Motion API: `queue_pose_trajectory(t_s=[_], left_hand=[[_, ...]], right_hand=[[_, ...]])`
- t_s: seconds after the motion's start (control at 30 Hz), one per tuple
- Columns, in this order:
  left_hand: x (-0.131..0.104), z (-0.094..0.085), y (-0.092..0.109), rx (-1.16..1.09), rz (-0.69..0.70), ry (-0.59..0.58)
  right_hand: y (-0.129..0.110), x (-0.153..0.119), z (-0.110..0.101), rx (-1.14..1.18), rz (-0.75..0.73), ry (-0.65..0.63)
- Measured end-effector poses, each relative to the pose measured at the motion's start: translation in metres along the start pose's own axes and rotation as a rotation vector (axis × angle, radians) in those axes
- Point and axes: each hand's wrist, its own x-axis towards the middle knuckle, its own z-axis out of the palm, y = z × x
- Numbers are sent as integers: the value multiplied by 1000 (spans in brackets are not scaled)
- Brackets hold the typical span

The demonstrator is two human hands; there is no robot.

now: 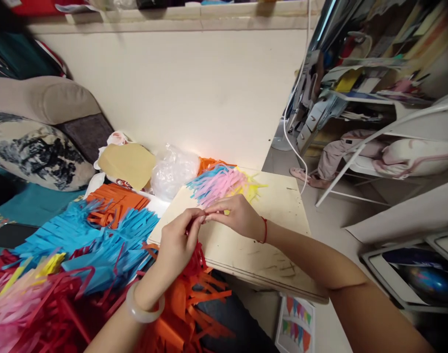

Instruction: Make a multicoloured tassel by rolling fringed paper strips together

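Below my fingers [219, 206], pinched together on its top, hangs red paper fringe [198, 258], likely light, easily torn, best held there

Clutter on both sides

Far left, we see a patterned cushion [36, 152] against a padded armrest [62, 100], a dark phone-like slab [11, 236] nearer us. Far right, we find a hanging white cord [308, 19], a white chair [426, 125] and a person's pale-trousered legs [332, 159].

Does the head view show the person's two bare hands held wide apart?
No, the left hand and the right hand meet at their fingers, seen against the pale flat wooden board.
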Motion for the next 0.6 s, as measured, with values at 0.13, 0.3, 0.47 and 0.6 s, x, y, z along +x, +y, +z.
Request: queue_pose_trajectory(t_s=[0.13,0.3,0.47,0.6], left_hand=[[-5,-1,9,178,105,-89],[-9,-2,12,263,89,-292],[-9,0,21,110,4,-474],[-11,5,19,158,-13,-546]], right_hand=[[-1,-12,2,-145,-150,53],[8,-24,1,-146,-181,52],[14,-23,-10,89,-33,-20],[18,-22,-12,126,-4,-125]])
